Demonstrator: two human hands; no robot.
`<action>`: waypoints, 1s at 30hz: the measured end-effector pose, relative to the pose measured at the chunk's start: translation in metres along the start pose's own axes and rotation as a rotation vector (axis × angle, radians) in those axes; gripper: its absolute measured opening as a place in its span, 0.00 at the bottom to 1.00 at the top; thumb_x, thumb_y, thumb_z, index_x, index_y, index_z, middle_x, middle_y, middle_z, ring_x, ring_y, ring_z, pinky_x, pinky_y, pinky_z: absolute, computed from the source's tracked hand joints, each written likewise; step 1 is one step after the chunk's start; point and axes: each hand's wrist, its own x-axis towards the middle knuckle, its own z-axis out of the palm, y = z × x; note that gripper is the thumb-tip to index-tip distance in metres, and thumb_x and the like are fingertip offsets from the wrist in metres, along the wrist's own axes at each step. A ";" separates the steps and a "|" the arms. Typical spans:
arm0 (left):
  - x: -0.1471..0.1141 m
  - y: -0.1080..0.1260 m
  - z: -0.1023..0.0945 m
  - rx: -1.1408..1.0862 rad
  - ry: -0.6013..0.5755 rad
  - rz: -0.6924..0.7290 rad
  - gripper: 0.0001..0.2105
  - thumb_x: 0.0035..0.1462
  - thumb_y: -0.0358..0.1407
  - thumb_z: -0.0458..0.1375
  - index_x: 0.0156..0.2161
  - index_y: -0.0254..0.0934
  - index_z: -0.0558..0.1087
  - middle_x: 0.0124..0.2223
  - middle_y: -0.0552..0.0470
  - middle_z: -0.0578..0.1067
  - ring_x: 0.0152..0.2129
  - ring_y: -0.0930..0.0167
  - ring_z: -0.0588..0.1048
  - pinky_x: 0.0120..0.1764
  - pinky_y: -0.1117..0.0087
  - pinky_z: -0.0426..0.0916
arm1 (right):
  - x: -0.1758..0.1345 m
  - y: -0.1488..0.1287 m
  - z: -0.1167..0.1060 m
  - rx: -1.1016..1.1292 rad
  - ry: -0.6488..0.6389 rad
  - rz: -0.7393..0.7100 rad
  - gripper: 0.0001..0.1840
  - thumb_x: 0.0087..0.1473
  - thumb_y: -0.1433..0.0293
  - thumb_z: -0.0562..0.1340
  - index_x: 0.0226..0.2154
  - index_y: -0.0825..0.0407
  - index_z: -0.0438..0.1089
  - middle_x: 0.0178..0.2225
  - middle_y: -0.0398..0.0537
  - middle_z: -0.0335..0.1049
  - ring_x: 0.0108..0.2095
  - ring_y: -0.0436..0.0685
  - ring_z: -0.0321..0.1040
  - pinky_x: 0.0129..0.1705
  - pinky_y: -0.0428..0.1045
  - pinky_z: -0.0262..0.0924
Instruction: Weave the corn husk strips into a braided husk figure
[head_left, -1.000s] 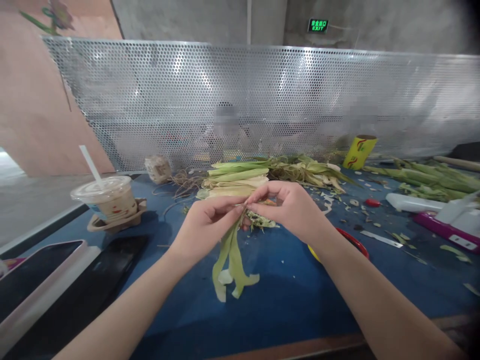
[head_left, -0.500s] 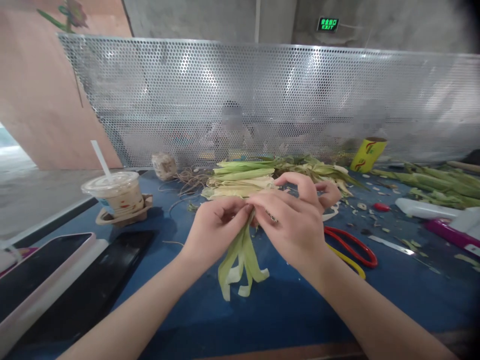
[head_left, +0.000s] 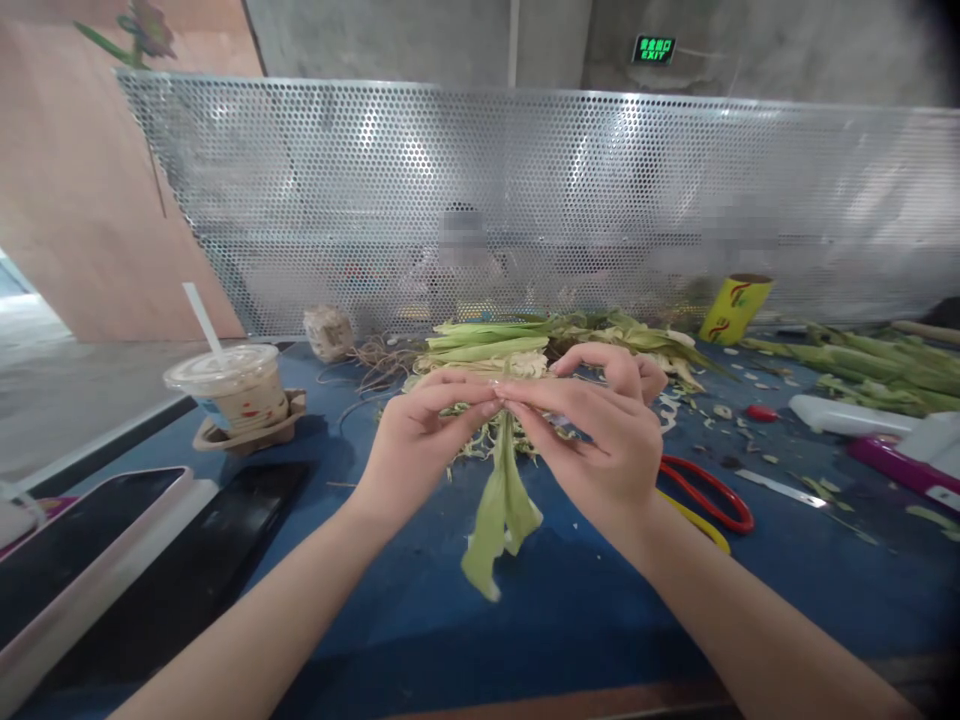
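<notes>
Pale-green corn-husk strips (head_left: 491, 525) dangle directly beneath the left hand (head_left: 418, 435) and right hand (head_left: 606, 432), whose fingertips meet, both pinching the gathered top above the blue counter (head_left: 592, 625).

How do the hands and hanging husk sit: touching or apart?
Touching: in the head view, the husk hangs pinched where the left hand and right hand meet.

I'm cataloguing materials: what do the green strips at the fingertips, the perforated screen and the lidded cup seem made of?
Green strips: probably corn husk, matte; limp, leaf-like. Perforated screen: apparently metal, shiny; bright glints across it. Lidded cup: likely plastic, clear and glossy; contents show through.
</notes>
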 end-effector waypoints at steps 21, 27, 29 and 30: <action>-0.008 0.006 -0.002 0.417 0.043 0.275 0.06 0.45 0.24 0.55 0.28 0.37 0.68 0.34 0.52 0.69 0.31 0.71 0.70 0.21 0.77 0.70 | -0.003 0.002 0.001 0.059 -0.063 0.027 0.11 0.48 0.74 0.61 0.31 0.41 0.73 0.24 0.38 0.75 0.43 0.57 0.67 0.42 0.54 0.59; -0.006 0.001 -0.011 0.744 0.114 0.508 0.07 0.47 0.25 0.56 0.31 0.39 0.70 0.37 0.51 0.74 0.31 0.71 0.73 0.28 0.74 0.70 | -0.002 0.003 0.003 0.010 -0.064 0.069 0.09 0.49 0.72 0.61 0.28 0.40 0.74 0.15 0.39 0.70 0.40 0.57 0.67 0.38 0.55 0.55; -0.004 -0.001 -0.014 0.821 0.051 0.540 0.07 0.50 0.26 0.55 0.32 0.40 0.72 0.40 0.50 0.75 0.34 0.69 0.74 0.37 0.70 0.70 | -0.002 0.006 0.004 0.007 -0.070 0.092 0.08 0.49 0.71 0.61 0.28 0.41 0.74 0.18 0.39 0.72 0.40 0.57 0.67 0.39 0.56 0.53; -0.003 -0.001 -0.016 0.856 0.027 0.540 0.08 0.50 0.27 0.55 0.33 0.41 0.73 0.40 0.50 0.76 0.36 0.68 0.74 0.40 0.69 0.68 | -0.002 0.007 0.005 0.003 -0.070 0.110 0.07 0.50 0.70 0.61 0.28 0.41 0.74 0.19 0.40 0.73 0.40 0.57 0.67 0.40 0.56 0.52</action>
